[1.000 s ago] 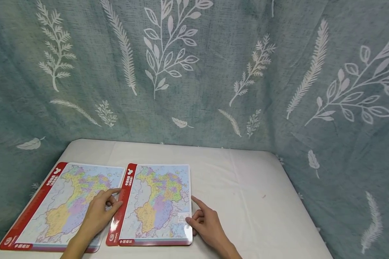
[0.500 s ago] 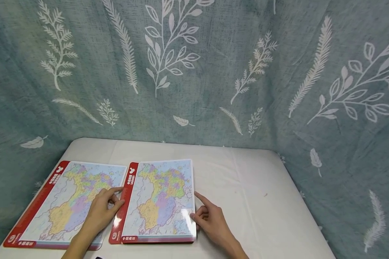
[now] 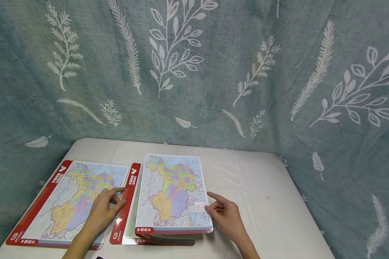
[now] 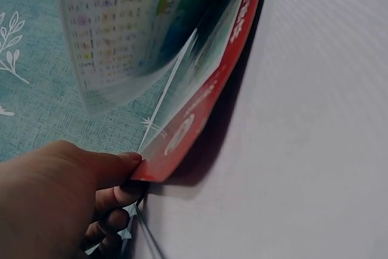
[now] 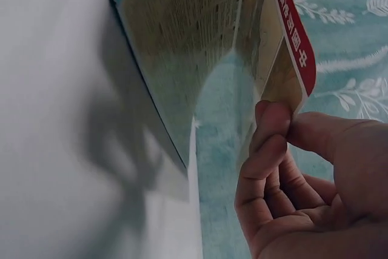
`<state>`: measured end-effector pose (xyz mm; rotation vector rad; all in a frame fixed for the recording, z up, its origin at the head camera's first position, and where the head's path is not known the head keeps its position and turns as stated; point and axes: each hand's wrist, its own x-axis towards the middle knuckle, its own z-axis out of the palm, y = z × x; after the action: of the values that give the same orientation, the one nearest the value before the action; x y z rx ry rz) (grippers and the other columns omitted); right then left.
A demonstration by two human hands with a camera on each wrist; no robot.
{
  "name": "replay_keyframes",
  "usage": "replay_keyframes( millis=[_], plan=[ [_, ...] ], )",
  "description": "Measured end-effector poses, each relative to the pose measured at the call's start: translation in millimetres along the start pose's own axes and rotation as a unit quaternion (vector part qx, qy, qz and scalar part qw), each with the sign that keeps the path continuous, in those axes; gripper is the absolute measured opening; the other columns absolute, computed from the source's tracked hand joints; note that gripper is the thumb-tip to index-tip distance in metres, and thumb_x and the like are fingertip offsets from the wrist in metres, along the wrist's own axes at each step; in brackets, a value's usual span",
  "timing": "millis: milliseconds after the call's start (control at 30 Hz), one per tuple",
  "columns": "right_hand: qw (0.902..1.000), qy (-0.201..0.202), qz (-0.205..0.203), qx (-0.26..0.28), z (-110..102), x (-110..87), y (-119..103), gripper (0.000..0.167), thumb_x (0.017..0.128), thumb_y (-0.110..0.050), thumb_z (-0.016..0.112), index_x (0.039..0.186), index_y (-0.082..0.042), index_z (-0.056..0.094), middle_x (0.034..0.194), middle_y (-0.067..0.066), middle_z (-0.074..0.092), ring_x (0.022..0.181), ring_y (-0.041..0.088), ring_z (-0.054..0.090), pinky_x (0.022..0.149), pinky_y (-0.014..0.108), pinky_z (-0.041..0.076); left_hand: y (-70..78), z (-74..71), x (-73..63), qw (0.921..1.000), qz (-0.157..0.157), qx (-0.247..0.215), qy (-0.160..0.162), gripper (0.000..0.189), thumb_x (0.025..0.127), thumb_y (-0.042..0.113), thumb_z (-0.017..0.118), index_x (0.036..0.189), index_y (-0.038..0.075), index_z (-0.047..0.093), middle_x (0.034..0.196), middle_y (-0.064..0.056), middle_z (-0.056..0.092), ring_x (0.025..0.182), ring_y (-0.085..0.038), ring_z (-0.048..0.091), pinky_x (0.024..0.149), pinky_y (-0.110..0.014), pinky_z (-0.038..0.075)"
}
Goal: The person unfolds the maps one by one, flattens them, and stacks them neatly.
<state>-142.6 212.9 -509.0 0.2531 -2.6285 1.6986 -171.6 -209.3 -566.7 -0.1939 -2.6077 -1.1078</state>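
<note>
A glossy map booklet with a red strip down its left side lies in the middle of the head view. Its top leaf, printed with a coloured map, is raised away from the strip, and a greenish sheet shows beneath. My right hand pinches the leaf's right edge between thumb and fingers, plain in the right wrist view. My left hand pinches the booklet's red edge by thumb and fingers in the left wrist view. Under that forearm lies a second, similar map.
A white cloth covers the table, bare to the right of the booklet. Blue-green curtains with leaf prints hang behind and at both sides. A small dark object peeks in at the bottom edge.
My right hand has lifted the map leaf and moved it rightward and up, exposing the sheet below. My left hand has stayed at the red strip.
</note>
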Motion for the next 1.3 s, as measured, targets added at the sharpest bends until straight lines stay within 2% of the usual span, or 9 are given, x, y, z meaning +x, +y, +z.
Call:
replay_keyframes(
  millis=[300, 533, 800, 1033, 1300],
  plan=[
    [0.9979, 0.055, 0.032, 0.011, -24.3, -10.0, 6.5, 0.036, 0.095, -0.010, 0.079, 0.130, -0.014, 0.072, 0.083, 0.004, 0.075, 0.068, 0.013, 0.064, 0.067, 0.023, 0.055, 0.6, 1.1, 0.0, 0.9998, -0.013, -0.002, -0.015, 0.043, 0.089, 0.015, 0.085, 0.130, 0.007, 0.071, 0.082, 0.005, 0.058, 0.079, -0.008, 0.053, 0.070, -0.027, 0.039],
    [0.9963, 0.080, 0.032, 0.002, -46.1, -17.9, 12.2, 0.032, 0.095, -0.017, 0.079, 0.127, -0.011, 0.074, 0.083, 0.006, 0.074, 0.066, 0.013, 0.063, 0.066, 0.024, 0.055, 1.0, 1.9, 0.6, 0.9997, -0.016, 0.001, -0.018, 0.044, 0.089, 0.015, 0.085, 0.131, 0.007, 0.071, 0.082, 0.005, 0.058, 0.080, -0.009, 0.054, 0.069, -0.027, 0.040],
    [0.9925, 0.110, 0.051, -0.009, -67.3, -25.6, 23.1, 0.030, 0.097, -0.018, 0.078, 0.126, -0.011, 0.075, 0.085, 0.008, 0.074, 0.067, 0.013, 0.062, 0.066, 0.025, 0.055, 0.5, 2.2, 2.1, 0.9997, -0.014, -0.006, -0.017, 0.043, 0.090, 0.015, 0.084, 0.131, 0.007, 0.071, 0.082, 0.004, 0.058, 0.079, -0.008, 0.052, 0.068, -0.026, 0.040],
    [0.9858, 0.137, 0.097, -0.009, -92.8, -31.9, 33.3, 0.030, 0.099, -0.020, 0.076, 0.128, -0.013, 0.074, 0.092, 0.010, 0.074, 0.076, 0.014, 0.069, 0.072, 0.025, 0.057, 0.6, 3.0, 2.2, 0.9997, -0.015, -0.012, -0.014, 0.043, 0.091, 0.015, 0.083, 0.131, 0.006, 0.071, 0.083, 0.004, 0.058, 0.079, -0.008, 0.051, 0.067, -0.026, 0.040],
    [0.9688, 0.188, 0.144, -0.072, -119.8, -38.6, 45.2, 0.031, 0.101, -0.023, 0.073, 0.130, -0.011, 0.074, 0.096, 0.008, 0.074, 0.081, 0.011, 0.067, 0.073, 0.020, 0.056, -2.2, -0.2, -0.2, 1.0000, 0.002, -0.001, 0.000, 0.042, 0.089, 0.014, 0.085, 0.128, 0.006, 0.072, 0.082, 0.006, 0.057, 0.078, -0.006, 0.052, 0.069, -0.026, 0.040]
  ],
)
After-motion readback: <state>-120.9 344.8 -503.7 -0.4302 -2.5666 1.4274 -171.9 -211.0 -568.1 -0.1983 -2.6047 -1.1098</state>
